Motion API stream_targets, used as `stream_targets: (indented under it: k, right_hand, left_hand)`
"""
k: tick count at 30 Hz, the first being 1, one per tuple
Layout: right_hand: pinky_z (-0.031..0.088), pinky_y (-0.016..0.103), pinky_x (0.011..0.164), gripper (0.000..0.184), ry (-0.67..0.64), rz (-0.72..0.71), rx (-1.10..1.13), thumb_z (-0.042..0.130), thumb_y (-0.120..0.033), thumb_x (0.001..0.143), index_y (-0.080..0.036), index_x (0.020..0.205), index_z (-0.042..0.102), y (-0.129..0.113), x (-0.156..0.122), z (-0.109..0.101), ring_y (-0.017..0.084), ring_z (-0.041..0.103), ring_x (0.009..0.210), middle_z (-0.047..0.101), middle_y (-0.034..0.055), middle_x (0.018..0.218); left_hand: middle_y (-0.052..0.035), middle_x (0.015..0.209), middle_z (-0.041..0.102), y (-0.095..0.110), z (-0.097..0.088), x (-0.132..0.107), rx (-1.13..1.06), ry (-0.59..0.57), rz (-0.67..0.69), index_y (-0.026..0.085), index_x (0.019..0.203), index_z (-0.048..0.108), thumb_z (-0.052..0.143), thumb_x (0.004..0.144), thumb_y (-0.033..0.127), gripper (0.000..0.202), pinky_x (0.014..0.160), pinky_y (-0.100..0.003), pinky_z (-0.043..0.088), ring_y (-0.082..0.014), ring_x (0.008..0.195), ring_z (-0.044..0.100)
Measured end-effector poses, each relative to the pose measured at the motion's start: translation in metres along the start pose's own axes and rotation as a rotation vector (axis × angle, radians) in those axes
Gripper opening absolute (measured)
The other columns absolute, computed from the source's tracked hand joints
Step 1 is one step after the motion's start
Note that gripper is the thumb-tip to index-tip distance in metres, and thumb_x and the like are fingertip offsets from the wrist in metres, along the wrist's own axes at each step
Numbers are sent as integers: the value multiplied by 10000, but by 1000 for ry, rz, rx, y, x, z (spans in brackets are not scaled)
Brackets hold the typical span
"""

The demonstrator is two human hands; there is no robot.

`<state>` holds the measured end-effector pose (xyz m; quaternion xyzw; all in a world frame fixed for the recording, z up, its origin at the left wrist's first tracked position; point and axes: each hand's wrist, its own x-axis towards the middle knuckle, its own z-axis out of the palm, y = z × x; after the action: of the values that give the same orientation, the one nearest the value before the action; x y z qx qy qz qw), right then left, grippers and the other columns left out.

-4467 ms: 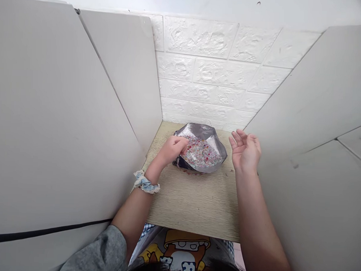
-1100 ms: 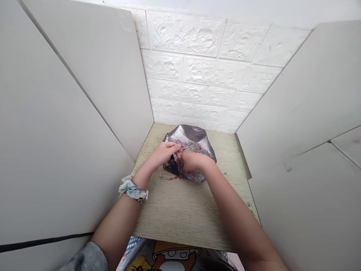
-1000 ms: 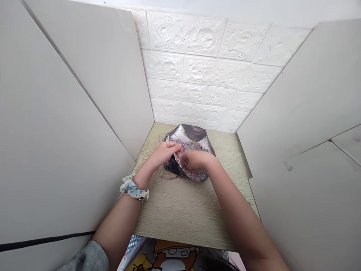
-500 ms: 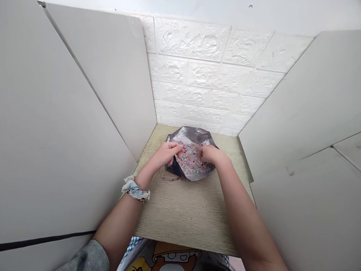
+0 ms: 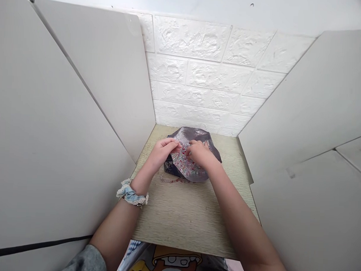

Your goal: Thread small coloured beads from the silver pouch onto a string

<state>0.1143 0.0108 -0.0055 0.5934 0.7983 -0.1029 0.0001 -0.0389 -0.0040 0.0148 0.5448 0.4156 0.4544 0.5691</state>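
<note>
A shiny silver pouch (image 5: 198, 134) lies open at the back of the small wooden table (image 5: 183, 214), filled with many small coloured beads (image 5: 187, 167). My left hand (image 5: 161, 152) rests at the pouch's left edge with its fingertips pinched together over the beads. My right hand (image 5: 199, 152) is over the middle of the pouch, fingers curled and pinched, nearly touching the left fingertips. What the fingertips hold is too small to make out. A strand of strung beads (image 5: 174, 180) trails on the table in front of the pouch.
White panels (image 5: 65, 119) close in the table on the left and right (image 5: 311, 116). A white brick-pattern wall (image 5: 209, 77) stands behind. A blue scrunchie (image 5: 131, 195) is on my left wrist. A black cable (image 5: 37, 246) runs along the left panel.
My right hand came from the open air at the right onto the pouch and has now shifted left to meet my left fingertips. The left hand stayed at the pouch's edge.
</note>
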Motion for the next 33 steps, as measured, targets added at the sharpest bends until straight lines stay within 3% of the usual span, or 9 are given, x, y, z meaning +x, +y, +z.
stream_targets:
  k: [4, 7, 9, 12, 15, 21, 27, 33]
  right_hand:
    - [183, 506, 923, 265, 21, -8, 13, 424, -85, 736, -214, 828, 636, 2, 0, 1, 237, 380, 1042, 472, 92, 1090]
    - [221, 489, 904, 262, 45, -24, 27, 426, -100, 738, -225, 842, 632, 1, 1, 1, 235, 391, 1028, 467, 83, 1102]
    - [230, 480, 900, 231, 47, -38, 49, 448, -129, 736, -234, 826, 634, 0, 1, 1, 231, 402, 1012, 468, 71, 1099]
    - [227, 462, 905, 204, 46, -51, 73, 472, -145, 730, -235, 805, 640, -2, 2, 2, 220, 412, 994, 480, 63, 1077]
    - [234, 443, 902, 192, 52, -57, 93, 477, -153, 736, -226, 798, 643, -2, 3, 5, 215, 418, 983, 495, 64, 1047]
    - [290, 367, 858, 140, 52, -75, 172, 513, -195, 724, -212, 771, 644, 3, 7, 10, 189, 444, 931, 516, 51, 999]
    - [312, 310, 839, 138, 39, -123, 225, 521, -192, 715, -198, 765, 650, 0, 7, 12, 170, 466, 926, 518, 57, 1016]
    - [309, 306, 841, 184, 19, -118, 173, 489, -146, 725, -197, 780, 656, -2, 7, 14, 182, 462, 954, 539, 69, 994]
  left_hand:
    - [-13, 707, 562, 1, 0, -1, -129, -12, 70, 122, 599, 575, 538, 645, 267, 157, 694, -222, 424, -104, 710, 520]
    - [-18, 709, 540, 1, 0, -1, -172, -2, 63, 116, 578, 560, 526, 641, 253, 155, 488, -173, 382, -75, 608, 485]
    - [-7, 654, 507, 0, -1, -2, -182, -7, 34, 119, 584, 546, 510, 651, 246, 148, 358, -155, 252, -42, 493, 403]
    - [21, 545, 433, -2, -3, -1, -168, -22, -6, 127, 595, 525, 490, 666, 236, 135, 330, -158, 120, -20, 404, 282]
    - [45, 458, 363, -3, -4, 0, -138, -23, -31, 136, 598, 511, 477, 677, 245, 138, 340, -163, 135, -21, 369, 255]
    - [58, 452, 359, -1, -2, 1, -140, -20, -88, 135, 630, 520, 493, 687, 278, 156, 340, -166, 144, -11, 340, 245]
    - [73, 422, 265, -4, -7, 4, -208, 85, -67, 128, 635, 534, 499, 688, 267, 153, 343, -164, 118, -12, 346, 206]
    - [71, 424, 257, -5, -10, 4, -214, 86, -32, 129, 630, 537, 482, 706, 264, 165, 351, -174, 121, -17, 354, 202]
